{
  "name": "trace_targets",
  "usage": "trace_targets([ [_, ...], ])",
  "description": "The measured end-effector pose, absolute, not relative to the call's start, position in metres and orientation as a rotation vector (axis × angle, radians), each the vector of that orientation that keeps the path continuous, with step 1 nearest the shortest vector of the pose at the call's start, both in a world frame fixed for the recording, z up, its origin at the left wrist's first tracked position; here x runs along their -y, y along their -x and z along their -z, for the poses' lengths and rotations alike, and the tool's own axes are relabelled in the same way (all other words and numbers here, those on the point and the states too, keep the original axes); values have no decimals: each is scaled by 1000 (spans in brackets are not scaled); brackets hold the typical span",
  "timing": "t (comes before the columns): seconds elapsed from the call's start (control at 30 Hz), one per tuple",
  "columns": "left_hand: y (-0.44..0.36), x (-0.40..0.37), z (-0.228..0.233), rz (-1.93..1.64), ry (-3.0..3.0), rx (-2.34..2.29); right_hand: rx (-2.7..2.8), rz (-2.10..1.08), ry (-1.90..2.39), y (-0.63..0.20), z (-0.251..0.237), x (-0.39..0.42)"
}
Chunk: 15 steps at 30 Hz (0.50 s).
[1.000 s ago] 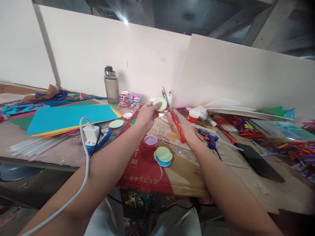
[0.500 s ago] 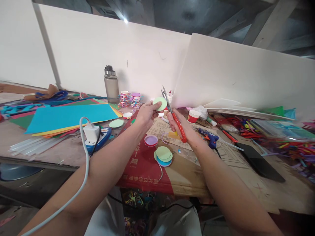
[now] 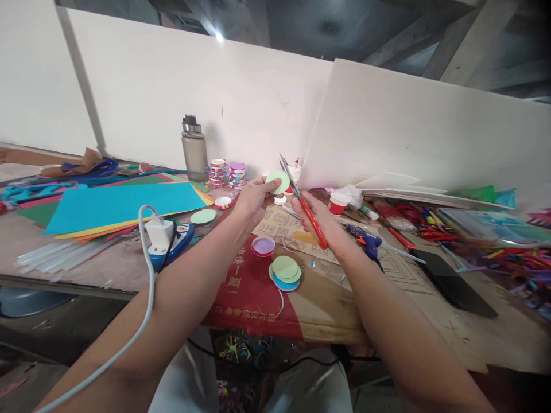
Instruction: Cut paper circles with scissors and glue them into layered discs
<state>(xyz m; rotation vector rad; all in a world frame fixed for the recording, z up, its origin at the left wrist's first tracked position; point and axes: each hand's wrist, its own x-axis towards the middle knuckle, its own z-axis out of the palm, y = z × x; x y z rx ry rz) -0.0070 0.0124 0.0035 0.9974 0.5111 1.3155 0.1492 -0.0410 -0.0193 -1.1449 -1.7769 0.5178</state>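
Note:
My left hand (image 3: 255, 198) pinches a pale green paper disc (image 3: 276, 181) above the middle of the table. In my right hand (image 3: 310, 210) is a pair of scissors (image 3: 313, 219) with red handles, its blades pointing up and away, close beside the disc's right edge. From this angle I cannot tell whether the blades touch the paper. Below my hands, more green discs (image 3: 286, 267) lie on a blue one on the cardboard. A shallow red-rimmed cup piece with a purple inside (image 3: 263, 246) sits just behind them. Another pale green disc (image 3: 203, 216) lies to the left.
Coloured paper sheets (image 3: 129, 201) and a power strip (image 3: 183, 238) with a white plug are on the left. A bottle (image 3: 195, 150) stands at the back beside stacked cup rings (image 3: 218, 172). On the right are a paper cup (image 3: 338, 202), a blue glue gun (image 3: 369, 243) and a black phone (image 3: 451, 282).
The scissors have tilted slightly further left, and their blades look closer together. The green disc has shifted slightly left and down with my left hand.

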Motion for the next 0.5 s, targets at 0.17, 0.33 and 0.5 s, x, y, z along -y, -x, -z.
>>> trace_targets([
  [0.17,8,-12,-3,-1301,-996,-501,1783,-533,1150,-150,19,43],
  [0.33,9,-12,-5,-1277,-997,-494,1792,-464,1188,-152,20,41],
  [0.5,12,-15,-6,-1271,-1008,-508,1818,-429,1224,-152,15,45],
])
